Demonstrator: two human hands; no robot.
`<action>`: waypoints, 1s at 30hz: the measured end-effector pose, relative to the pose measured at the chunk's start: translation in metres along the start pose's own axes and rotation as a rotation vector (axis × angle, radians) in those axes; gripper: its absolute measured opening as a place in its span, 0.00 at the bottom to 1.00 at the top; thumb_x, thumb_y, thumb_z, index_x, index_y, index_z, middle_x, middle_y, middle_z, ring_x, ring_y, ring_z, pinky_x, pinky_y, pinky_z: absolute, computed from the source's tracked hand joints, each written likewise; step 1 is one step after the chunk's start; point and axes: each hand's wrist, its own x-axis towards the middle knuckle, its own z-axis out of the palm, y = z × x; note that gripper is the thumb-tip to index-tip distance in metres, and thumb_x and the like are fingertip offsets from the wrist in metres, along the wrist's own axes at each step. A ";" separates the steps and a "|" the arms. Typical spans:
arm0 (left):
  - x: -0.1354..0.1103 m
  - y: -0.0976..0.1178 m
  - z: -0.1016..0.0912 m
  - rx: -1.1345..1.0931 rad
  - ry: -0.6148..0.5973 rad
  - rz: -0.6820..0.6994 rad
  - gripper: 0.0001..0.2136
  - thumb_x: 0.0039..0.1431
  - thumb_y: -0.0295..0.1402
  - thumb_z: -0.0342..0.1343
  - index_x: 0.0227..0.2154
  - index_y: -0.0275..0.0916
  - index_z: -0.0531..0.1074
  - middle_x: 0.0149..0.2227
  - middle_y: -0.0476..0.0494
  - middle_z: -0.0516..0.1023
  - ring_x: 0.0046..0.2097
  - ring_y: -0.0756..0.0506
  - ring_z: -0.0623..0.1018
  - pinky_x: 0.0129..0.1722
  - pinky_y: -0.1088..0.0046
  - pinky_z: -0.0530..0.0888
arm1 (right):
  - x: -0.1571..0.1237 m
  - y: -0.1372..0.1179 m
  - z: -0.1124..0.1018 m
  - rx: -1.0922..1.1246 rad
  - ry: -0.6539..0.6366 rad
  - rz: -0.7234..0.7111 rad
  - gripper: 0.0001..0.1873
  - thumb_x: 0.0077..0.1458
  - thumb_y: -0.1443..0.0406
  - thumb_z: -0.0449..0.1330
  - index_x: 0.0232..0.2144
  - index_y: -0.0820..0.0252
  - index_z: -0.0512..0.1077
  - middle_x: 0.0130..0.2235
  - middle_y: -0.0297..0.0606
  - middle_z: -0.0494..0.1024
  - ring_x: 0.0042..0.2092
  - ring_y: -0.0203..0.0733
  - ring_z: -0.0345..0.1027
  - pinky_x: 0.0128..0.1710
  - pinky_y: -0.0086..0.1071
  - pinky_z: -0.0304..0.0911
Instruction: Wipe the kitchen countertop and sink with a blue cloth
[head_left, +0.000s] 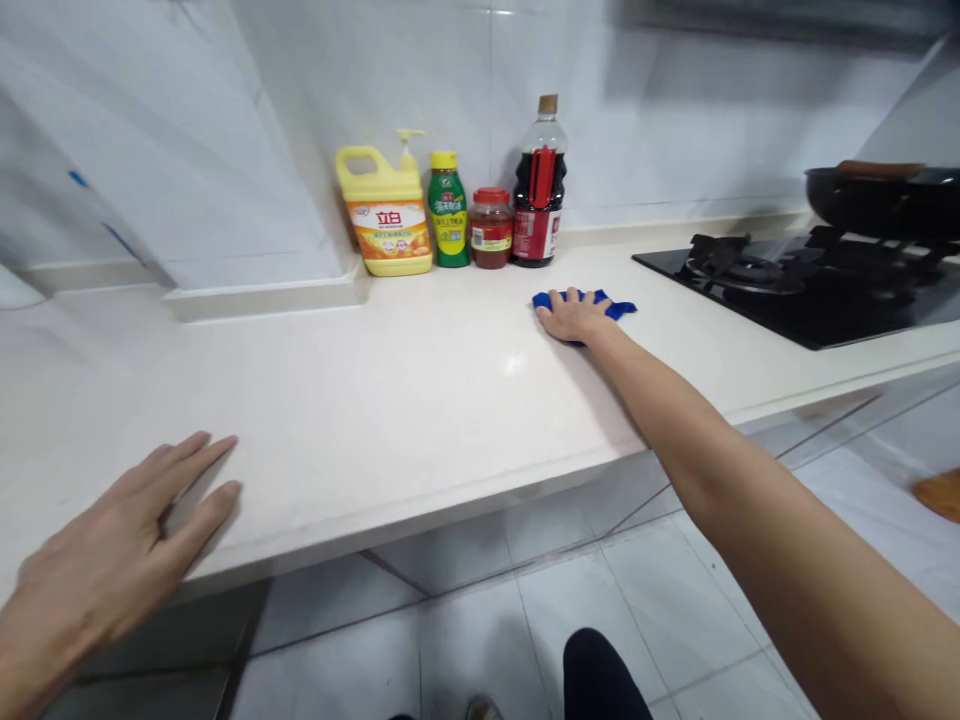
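Observation:
My right hand (573,316) lies palm down on a crumpled blue cloth (619,309), its fingers spread over it against the white countertop (420,400). Part of the cloth is hidden beneath the palm. At the lower left, my left hand (142,535) is over the counter's front edge, holding nothing, fingers stretched out and thumb apart. Whether it touches the surface I cannot tell. Behind my right hand stand a dark sauce bottle (537,190), a red-lidded jar (491,230), a green squeeze bottle (448,215) and a yellow pump jug (386,215).
A black gas hob (817,290) is set into the counter on the right, with a dark wok (885,200) on its far side. A tiled wall corner (262,200) juts out at the back left. Below the front edge is a tiled floor (480,650).

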 end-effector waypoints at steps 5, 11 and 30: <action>-0.009 0.032 -0.020 -0.056 -0.034 -0.043 0.40 0.59 0.63 0.30 0.67 0.49 0.61 0.73 0.52 0.58 0.74 0.40 0.56 0.72 0.48 0.60 | -0.036 -0.106 -0.001 0.029 -0.041 -0.257 0.37 0.69 0.46 0.40 0.72 0.58 0.52 0.73 0.54 0.51 0.71 0.78 0.42 0.64 0.77 0.39; -0.016 0.039 -0.024 -0.091 -0.023 -0.021 0.35 0.64 0.57 0.33 0.68 0.47 0.60 0.74 0.49 0.56 0.74 0.40 0.53 0.72 0.46 0.57 | -0.102 -0.164 -0.003 0.065 -0.027 -0.506 0.36 0.70 0.47 0.42 0.72 0.57 0.52 0.73 0.51 0.52 0.71 0.75 0.43 0.66 0.75 0.41; -0.010 0.030 -0.019 -0.034 -0.106 0.074 0.36 0.67 0.51 0.30 0.72 0.36 0.49 0.76 0.38 0.45 0.76 0.33 0.47 0.74 0.51 0.48 | -0.231 -0.131 -0.017 0.096 -0.058 -0.820 0.34 0.71 0.45 0.43 0.72 0.47 0.53 0.75 0.42 0.49 0.74 0.62 0.39 0.71 0.63 0.40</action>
